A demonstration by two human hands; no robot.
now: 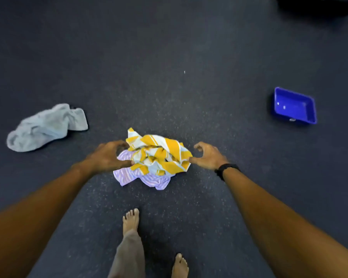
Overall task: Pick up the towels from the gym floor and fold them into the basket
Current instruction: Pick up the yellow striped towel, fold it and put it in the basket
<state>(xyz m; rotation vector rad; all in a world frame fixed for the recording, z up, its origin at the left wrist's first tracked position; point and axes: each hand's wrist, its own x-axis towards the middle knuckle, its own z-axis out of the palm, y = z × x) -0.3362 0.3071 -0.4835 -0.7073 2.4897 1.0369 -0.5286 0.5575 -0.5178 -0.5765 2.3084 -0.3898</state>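
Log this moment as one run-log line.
left hand open at yellow towel | right hand open beside it | grey towel on floor | blue basket empty

Three crumpled towels: yellow-striped towel (159, 153), lilac-striped towel (129, 175), grey towel (46, 127), one blue basket (294, 106)
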